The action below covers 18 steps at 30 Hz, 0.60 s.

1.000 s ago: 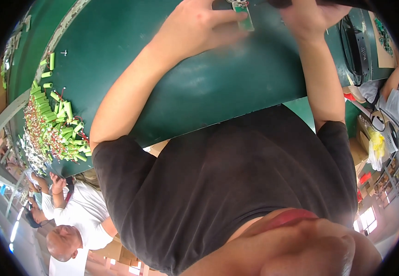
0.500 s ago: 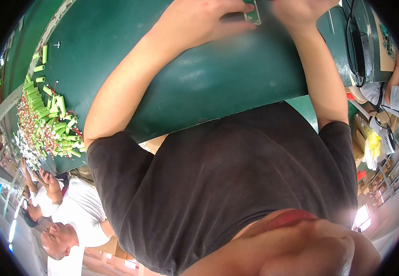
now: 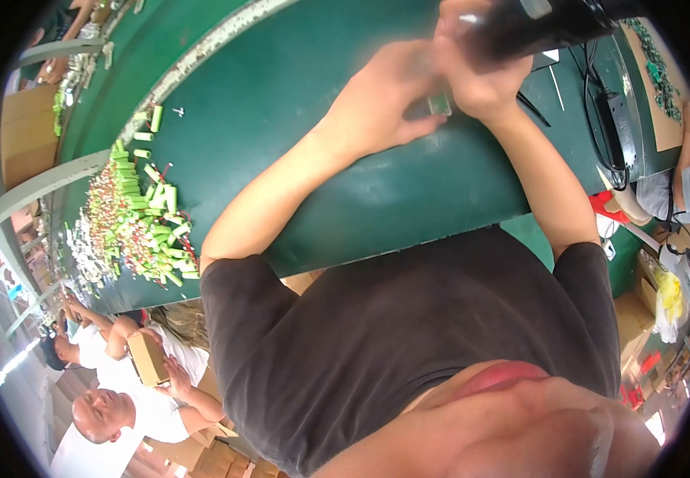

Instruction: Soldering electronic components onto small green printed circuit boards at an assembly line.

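Note:
My left hand (image 3: 381, 99) is bent over the green table (image 3: 361, 199), its fingers closed round a small pale-edged piece with a green circuit board (image 3: 439, 104) in it. Most of that piece is hidden by the fingers. Right beside it, my right hand (image 3: 480, 84) is wrapped round a black cylindrical tool (image 3: 532, 32), which slants in from the top right and looks like a power screwdriver. The tool's tip is blurred and I cannot tell whether it touches the board.
Green cylindrical battery cells (image 3: 142, 211) with red leads are heaped at the left. A small screw-like piece (image 3: 178, 111) lies near them. At the right are a black adapter (image 3: 615, 127) with cables and a brown board (image 3: 655, 88) bearing green parts. A co-worker holds a box (image 3: 148, 358).
The black tool has come into view at my right hand. Both hands and the circuit board appear lower, as the whole view has shifted. A co-worker at the left now holds a box.

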Tool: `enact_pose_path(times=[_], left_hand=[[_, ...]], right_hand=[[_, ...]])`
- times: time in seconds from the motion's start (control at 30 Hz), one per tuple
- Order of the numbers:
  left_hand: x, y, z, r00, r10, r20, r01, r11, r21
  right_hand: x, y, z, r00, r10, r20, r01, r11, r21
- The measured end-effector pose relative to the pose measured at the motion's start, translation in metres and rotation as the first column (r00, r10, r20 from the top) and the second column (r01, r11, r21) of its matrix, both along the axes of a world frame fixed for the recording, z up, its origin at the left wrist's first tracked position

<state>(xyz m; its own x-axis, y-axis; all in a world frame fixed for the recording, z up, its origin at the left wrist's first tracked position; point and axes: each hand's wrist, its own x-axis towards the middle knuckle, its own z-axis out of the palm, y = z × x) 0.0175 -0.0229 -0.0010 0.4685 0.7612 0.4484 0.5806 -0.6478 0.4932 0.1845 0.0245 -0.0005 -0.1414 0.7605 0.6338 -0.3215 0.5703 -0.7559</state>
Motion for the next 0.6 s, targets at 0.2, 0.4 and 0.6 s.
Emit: enact_pose_path(times=[0.2, 0.4, 0.6], left_hand=[[-0.063, 0.105, 0.027, 0.993, 0.105, -0.058, -0.101, 0.992, 0.075], [-0.122, 0.237, 0.010, 0.909, 0.415, -0.033, -0.414, 0.910, 0.022], [-0.087, 0.254, -0.007, 0.909, 0.383, -0.167, -0.363, 0.922, 0.137]], right_hand=[[-0.001, -0.001, -0.003, 0.989, -0.004, -0.151, -0.001, 1.000, -0.030], [-0.001, 0.007, -0.016, 0.997, 0.014, 0.078, -0.021, 0.996, 0.090], [0.003, 0.006, -0.009, 0.992, 0.122, 0.040, -0.124, 0.991, 0.053]])
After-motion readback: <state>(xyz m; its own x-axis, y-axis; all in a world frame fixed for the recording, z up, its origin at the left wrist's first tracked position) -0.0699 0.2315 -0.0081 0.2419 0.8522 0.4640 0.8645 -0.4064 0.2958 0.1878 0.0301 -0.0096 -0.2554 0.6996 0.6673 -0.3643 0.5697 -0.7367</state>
